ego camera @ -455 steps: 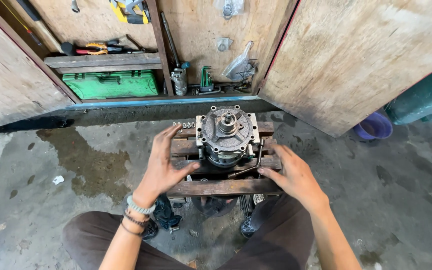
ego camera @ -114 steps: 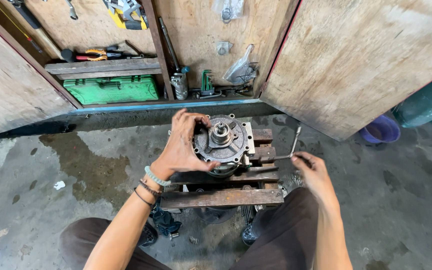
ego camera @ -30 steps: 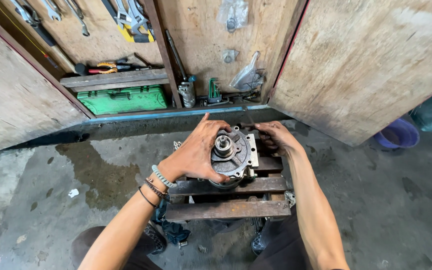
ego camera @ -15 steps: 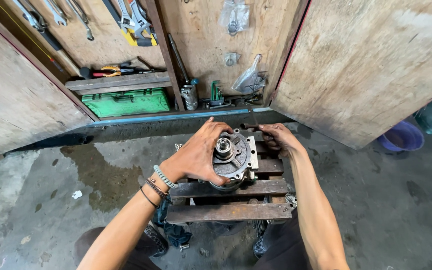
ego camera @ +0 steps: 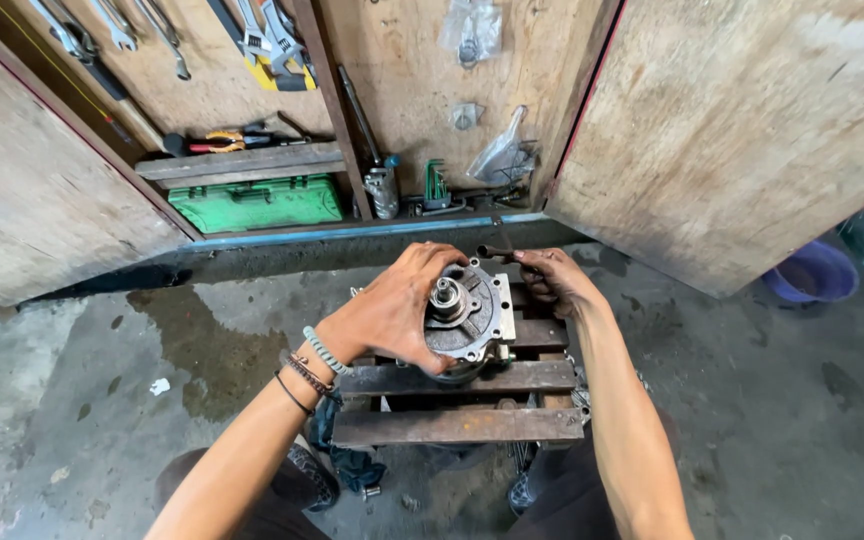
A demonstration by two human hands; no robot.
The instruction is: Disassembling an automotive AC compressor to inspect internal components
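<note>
I am watching the round, grey, greasy metal housing with a stubby central shaft (ego camera: 462, 318), which is sitting on a low stand of dark wooden slats (ego camera: 457, 400) between the knees. My left hand (ego camera: 392, 312) is lying over the housing's left side, fingers spread and curled round the rim, bracing it. My right hand (ego camera: 550, 278) is reaching past the far right corner, fingers closing round a slim dark metal tool handle (ego camera: 497, 252) whose tip is pointing at the housing's top edge; what it is engaging I cannot tell.

I judge the work is going best while the left palm is pressing straight down, so the housing is not twisting on the slats, and the right wrist is keeping the tool square.

Room is tight ahead: the blue-edged sill of the plywood tool cupboard (ego camera: 352, 232) is running just behind the stand, with a green plastic case (ego camera: 257, 203) above it. The stained concrete floor (ego camera: 102, 360) is giving space to the left, and a purple bucket (ego camera: 810, 272) is standing well apart on the right.
</note>
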